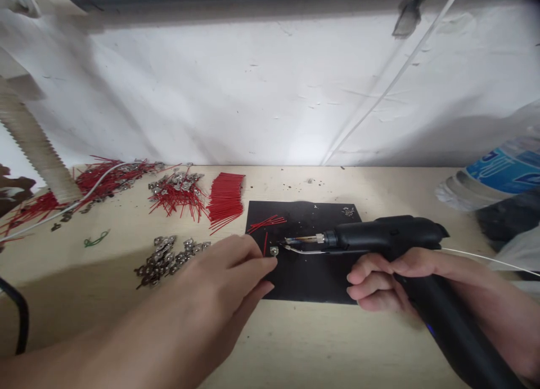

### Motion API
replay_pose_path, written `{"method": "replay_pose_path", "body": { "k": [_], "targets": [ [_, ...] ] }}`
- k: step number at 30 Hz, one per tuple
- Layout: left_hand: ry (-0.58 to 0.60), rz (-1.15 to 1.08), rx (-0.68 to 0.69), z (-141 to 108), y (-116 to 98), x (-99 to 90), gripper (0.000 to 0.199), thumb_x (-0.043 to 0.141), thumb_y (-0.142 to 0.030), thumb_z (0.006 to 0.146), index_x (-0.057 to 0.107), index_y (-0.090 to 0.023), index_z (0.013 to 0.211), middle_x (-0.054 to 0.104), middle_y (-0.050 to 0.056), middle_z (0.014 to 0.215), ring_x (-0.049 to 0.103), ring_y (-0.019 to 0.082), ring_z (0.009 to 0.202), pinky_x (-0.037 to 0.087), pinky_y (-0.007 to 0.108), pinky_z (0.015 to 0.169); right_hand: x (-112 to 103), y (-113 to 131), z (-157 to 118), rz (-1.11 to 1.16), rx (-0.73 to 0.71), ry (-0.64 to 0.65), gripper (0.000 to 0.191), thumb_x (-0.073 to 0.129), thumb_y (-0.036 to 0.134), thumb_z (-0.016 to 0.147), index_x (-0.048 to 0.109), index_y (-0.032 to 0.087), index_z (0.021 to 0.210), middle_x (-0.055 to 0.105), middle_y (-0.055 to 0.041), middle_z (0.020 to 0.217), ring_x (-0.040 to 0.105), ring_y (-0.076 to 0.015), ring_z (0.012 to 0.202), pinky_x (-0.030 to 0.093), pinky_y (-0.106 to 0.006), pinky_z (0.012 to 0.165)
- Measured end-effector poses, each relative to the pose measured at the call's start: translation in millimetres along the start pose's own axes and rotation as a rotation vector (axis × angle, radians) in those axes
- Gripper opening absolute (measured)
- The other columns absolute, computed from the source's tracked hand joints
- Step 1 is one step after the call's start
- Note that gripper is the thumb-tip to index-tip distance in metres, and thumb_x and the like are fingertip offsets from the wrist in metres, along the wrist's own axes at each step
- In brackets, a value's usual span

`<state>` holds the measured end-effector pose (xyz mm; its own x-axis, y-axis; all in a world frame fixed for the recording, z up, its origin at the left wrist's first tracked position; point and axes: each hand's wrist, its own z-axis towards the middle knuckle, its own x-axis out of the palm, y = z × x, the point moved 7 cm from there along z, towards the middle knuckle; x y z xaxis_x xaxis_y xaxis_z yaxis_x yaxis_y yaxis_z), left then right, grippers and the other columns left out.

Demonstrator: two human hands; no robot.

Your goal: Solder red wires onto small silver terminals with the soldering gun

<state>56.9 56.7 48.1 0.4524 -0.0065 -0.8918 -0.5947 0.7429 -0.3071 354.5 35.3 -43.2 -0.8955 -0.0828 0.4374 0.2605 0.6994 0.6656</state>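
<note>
My right hand (396, 282) is wrapped around the handle of a black soldering gun (379, 234). Its tip and the thin solder feed tube (310, 252) point left over a black mat (312, 282). Just left of the tip lies a small metal terminal (274, 251), with the index fingertip of my left hand (236, 265) at its near edge. That hand's fingers are curled and its thumb sits lower; what they grip, if anything, is hidden. A short red wire (265, 243) stands out beside the fingers. More loose red wires (266, 223) lie at the mat's upper left.
Left of the mat are a neat row of red wires (226, 197), a heap of wires with terminals (177, 192) and a pile of bare terminals (162, 259). A green wire (97, 239) and a ribbed hose (34, 136) are farther left. A plastic bottle (502, 170) lies at right.
</note>
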Motion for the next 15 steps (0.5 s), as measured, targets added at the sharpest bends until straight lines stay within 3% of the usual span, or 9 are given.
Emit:
{"method": "replay_pose_path", "body": {
  "k": [4, 6, 8, 11, 15],
  "targets": [
    [0.04, -0.09, 0.046, -8.0, -9.4, 10.0, 0.052, 0.041, -0.028, 0.14, 0.087, -0.023, 0.118, 0.082, 0.0, 0.105, 0.079, 0.009, 0.084, 0.06, 0.019, 0.072, -5.6, -0.2, -5.3, -0.004, 0.033, 0.007, 0.04, 0.102, 0.05, 0.1, 0.108, 0.017, 0.12, 0.101, -0.0156, 0.134, 0.089, -0.0401, 0.146, 0.071, -0.039, 0.127],
    [0.066, -0.111, 0.014, -11.8, -7.7, 15.3, 0.05, 0.047, -0.025, 0.139, 0.079, -0.022, 0.1, 0.076, -0.002, 0.096, 0.072, 0.008, 0.076, 0.053, 0.017, 0.065, -13.1, -3.5, -5.2, 0.0, 0.047, 0.065, 0.041, 0.098, 0.053, 0.106, 0.108, 0.02, 0.126, 0.1, -0.0158, 0.142, 0.09, -0.0412, 0.146, 0.07, -0.043, 0.131],
    [0.073, -0.14, -0.004, -15.2, -5.2, 18.7, 0.048, 0.049, -0.026, 0.138, 0.076, -0.022, 0.099, 0.076, -0.003, 0.098, 0.072, 0.007, 0.077, 0.051, 0.015, 0.064, -17.6, -0.8, -3.5, -0.015, -0.024, 0.14, 0.04, 0.092, 0.056, 0.113, 0.108, 0.022, 0.127, 0.099, -0.0171, 0.146, 0.088, -0.0454, 0.15, 0.073, -0.052, 0.129],
    [0.061, -0.184, 0.073, -19.5, -6.8, 21.9, 0.046, 0.041, -0.031, 0.141, 0.083, -0.023, 0.122, 0.084, 0.0, 0.119, 0.083, 0.007, 0.096, 0.062, 0.012, 0.081, -20.3, 0.6, 1.5, -0.037, -0.05, 0.155, 0.038, 0.089, 0.053, 0.116, 0.108, 0.023, 0.129, 0.098, -0.0175, 0.148, 0.087, -0.0454, 0.153, 0.074, -0.052, 0.128],
    [-0.004, -0.255, 0.098, -22.7, -5.3, 22.7, 0.038, 0.048, -0.034, 0.141, 0.084, -0.023, 0.135, 0.087, 0.001, 0.126, 0.088, 0.005, 0.11, 0.067, 0.006, 0.106, -11.1, 3.1, 7.4, -0.063, -0.033, 0.16, 0.033, 0.094, 0.05, 0.111, 0.109, 0.022, 0.122, 0.101, -0.0154, 0.131, 0.093, -0.0375, 0.135, 0.076, -0.039, 0.117]
  ]
}}
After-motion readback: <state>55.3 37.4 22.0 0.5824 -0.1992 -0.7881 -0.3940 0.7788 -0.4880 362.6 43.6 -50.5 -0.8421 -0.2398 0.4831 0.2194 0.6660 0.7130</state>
